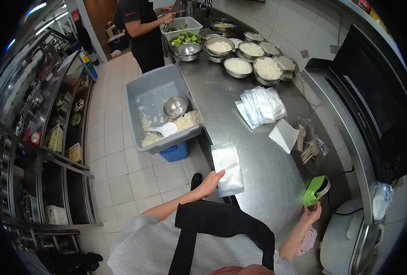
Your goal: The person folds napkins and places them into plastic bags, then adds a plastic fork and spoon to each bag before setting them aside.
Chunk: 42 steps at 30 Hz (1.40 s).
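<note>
My left hand [211,183] grips a flat white packet in clear plastic [227,168] at the front edge of the steel counter [263,169], thumb on top. On the right, my right hand [312,211] has its fingers closed on the near end of a green tape dispenser [315,191]. Beyond both hands lies a fanned pile of similar white packets [261,106]. A folded white sheet [284,135] is beside wooden sticks [309,151] in a clear bag.
Steel bowls of rice [267,68] stand at the counter's back. Left of the counter, a grey tub [137,91] holds rice, a bowl and a white scoop. A co-worker [141,32] stands beyond it. A black appliance [368,105] and a white cooker [343,238] are at right.
</note>
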Each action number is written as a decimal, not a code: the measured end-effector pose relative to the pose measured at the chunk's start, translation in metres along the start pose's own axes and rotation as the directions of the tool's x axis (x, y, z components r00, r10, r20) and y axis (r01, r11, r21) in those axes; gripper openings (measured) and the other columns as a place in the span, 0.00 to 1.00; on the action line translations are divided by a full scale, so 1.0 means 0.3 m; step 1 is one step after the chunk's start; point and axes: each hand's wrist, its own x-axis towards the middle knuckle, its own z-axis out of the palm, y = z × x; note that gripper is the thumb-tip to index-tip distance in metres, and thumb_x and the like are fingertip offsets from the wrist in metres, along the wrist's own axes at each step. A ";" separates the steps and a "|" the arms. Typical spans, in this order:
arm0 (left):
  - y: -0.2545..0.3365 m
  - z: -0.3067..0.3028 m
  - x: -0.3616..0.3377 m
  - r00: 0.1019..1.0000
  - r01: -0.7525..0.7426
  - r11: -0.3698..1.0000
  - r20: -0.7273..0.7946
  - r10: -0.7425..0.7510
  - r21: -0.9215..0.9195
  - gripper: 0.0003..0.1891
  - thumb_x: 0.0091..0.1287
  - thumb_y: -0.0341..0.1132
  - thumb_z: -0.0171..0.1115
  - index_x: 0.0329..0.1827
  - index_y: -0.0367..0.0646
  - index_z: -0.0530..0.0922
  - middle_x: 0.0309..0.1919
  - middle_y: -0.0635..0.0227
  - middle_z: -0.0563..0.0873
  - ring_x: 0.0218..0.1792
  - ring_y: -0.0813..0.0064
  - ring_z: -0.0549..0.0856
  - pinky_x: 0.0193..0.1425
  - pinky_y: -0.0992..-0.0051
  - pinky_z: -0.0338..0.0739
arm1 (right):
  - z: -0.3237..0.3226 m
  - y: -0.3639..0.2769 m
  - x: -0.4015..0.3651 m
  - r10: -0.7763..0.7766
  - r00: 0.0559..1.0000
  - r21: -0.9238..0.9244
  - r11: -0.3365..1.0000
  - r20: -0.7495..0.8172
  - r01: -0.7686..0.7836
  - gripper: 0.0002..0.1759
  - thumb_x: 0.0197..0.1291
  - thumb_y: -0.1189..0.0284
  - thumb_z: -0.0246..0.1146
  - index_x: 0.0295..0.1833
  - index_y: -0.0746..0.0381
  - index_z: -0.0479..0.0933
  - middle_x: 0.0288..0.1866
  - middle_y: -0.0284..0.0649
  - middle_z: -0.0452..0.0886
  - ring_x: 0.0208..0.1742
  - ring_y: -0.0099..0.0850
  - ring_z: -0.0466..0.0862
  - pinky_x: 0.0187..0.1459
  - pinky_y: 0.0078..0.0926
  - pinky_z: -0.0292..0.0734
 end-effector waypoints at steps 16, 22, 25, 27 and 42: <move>0.043 0.013 0.030 0.995 0.089 0.989 0.051 -0.084 -0.114 0.25 0.71 0.45 0.41 0.43 0.26 0.75 0.37 0.61 0.82 0.40 0.76 0.77 0.48 0.73 0.69 | -0.066 0.117 -0.022 -0.388 0.914 -0.303 0.863 0.119 0.405 0.05 0.58 0.76 0.59 0.37 0.67 0.74 0.40 0.38 0.77 0.41 0.24 0.75 0.44 0.21 0.69; 0.084 0.012 0.066 0.997 0.071 0.988 0.045 -0.066 -0.134 0.23 0.70 0.44 0.45 0.48 0.27 0.74 0.42 0.60 0.82 0.43 0.75 0.79 0.50 0.75 0.71 | -0.154 0.109 0.035 -0.291 0.932 -0.346 0.869 0.217 0.353 0.05 0.55 0.80 0.60 0.28 0.66 0.71 0.37 0.37 0.77 0.32 0.22 0.73 0.35 0.17 0.69; 0.104 0.001 0.090 1.000 0.030 0.993 0.004 -0.030 -0.115 0.22 0.70 0.44 0.46 0.47 0.27 0.74 0.41 0.61 0.82 0.42 0.77 0.79 0.49 0.75 0.71 | -0.151 0.125 -0.003 -0.331 0.918 -0.365 0.844 0.221 0.392 0.04 0.56 0.81 0.58 0.30 0.66 0.72 0.34 0.36 0.77 0.30 0.21 0.73 0.34 0.17 0.70; 0.125 -0.028 0.104 1.000 0.001 0.999 0.006 -0.001 -0.048 0.22 0.69 0.44 0.47 0.44 0.28 0.76 0.38 0.62 0.82 0.40 0.78 0.79 0.47 0.76 0.71 | -0.065 0.077 -0.128 -0.430 0.894 -0.241 0.861 0.125 0.447 0.03 0.58 0.80 0.57 0.32 0.66 0.73 0.33 0.35 0.77 0.31 0.21 0.74 0.35 0.17 0.71; 0.251 -0.090 0.071 0.993 -0.048 0.935 -0.118 0.006 -0.352 0.20 0.70 0.42 0.48 0.54 0.31 0.70 0.46 0.61 0.79 0.45 0.73 0.79 0.52 0.73 0.72 | 0.695 -0.109 -0.653 -0.232 0.529 -0.004 0.914 0.816 0.406 0.24 0.55 0.84 0.58 0.60 0.66 0.69 0.29 0.34 0.75 0.26 0.19 0.73 0.29 0.15 0.72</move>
